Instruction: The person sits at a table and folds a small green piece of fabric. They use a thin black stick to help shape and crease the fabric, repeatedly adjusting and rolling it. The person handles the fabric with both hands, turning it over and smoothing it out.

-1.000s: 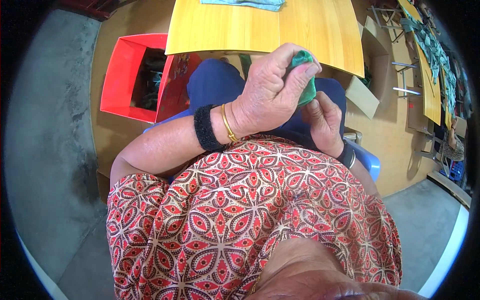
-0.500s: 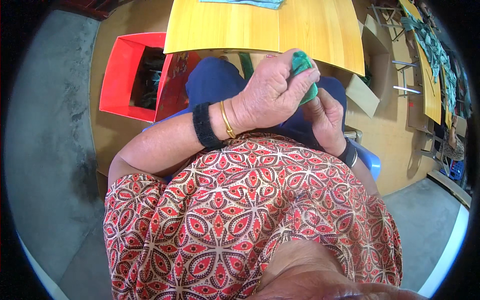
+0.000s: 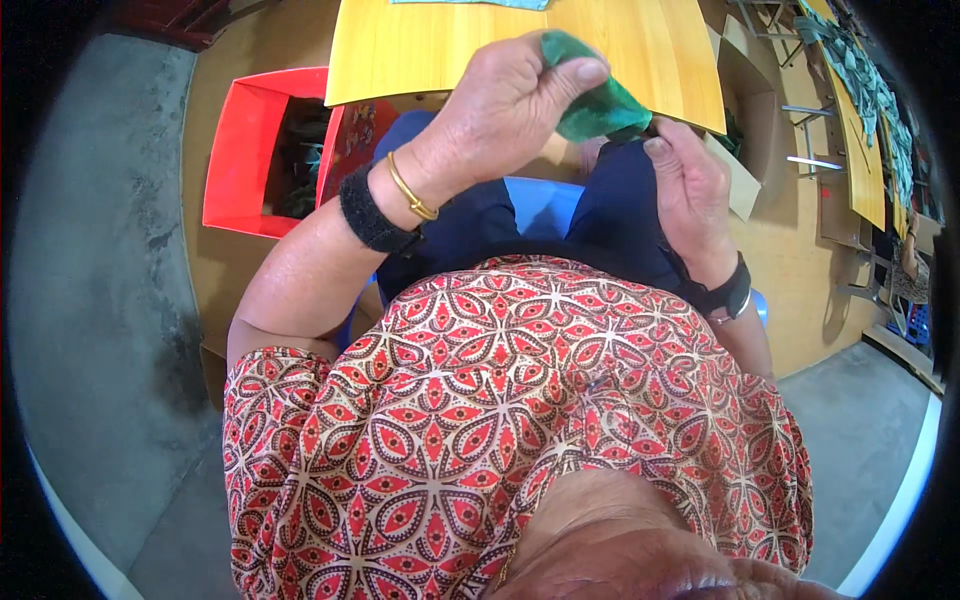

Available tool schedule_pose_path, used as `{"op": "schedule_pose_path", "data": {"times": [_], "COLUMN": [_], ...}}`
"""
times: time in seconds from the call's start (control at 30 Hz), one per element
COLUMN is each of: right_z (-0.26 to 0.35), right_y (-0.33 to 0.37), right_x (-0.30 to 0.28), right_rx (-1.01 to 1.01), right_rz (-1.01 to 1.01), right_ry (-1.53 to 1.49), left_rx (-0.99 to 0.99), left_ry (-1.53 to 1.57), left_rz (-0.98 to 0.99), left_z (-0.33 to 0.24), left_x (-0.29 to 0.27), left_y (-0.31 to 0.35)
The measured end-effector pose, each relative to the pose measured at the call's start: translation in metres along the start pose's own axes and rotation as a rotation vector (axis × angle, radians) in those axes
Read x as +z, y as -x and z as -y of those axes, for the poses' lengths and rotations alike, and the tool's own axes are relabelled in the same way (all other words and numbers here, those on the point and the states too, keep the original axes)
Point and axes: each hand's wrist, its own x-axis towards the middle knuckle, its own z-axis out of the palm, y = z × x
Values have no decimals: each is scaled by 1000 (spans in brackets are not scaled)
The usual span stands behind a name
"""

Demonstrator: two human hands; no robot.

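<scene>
A thin green piece of what looks like cloth (image 3: 598, 108) is stretched between my hands, above my lap near the table's front edge. My left hand (image 3: 515, 95) pinches its upper left end, thumb on top and fingers curled behind. At the dark, narrow lower right corner, the closed thumb and fingers of my right hand (image 3: 690, 180) grip the piece. The fingertips behind the piece are hidden.
A yellow wooden table (image 3: 430, 55) stands ahead, with pale blue-green cloth (image 3: 475, 2) at its far edge. An open red box (image 3: 237, 160) with dark green material is at left. At right are a cardboard box (image 3: 748, 100) and another table heaped with grey-green pieces (image 3: 860, 85).
Both hands have moved up and apart, the left one further left. The green piece, bunched between the fingers before, is now spread out between them.
</scene>
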Motion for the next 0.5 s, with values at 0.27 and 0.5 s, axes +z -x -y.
{"op": "schedule_pose_path", "data": {"times": [0.27, 0.5], "right_z": [0, -16], "right_y": [12, 17], "right_x": [0, 8], "right_rx": [122, 516], "right_rz": [76, 191], "right_ry": [107, -138], "left_rx": [192, 488], "left_ry": [-219, -556], "left_rz": [-72, 33], "left_z": [1, -7], "left_x": [-2, -2], "left_y": [2, 4]}}
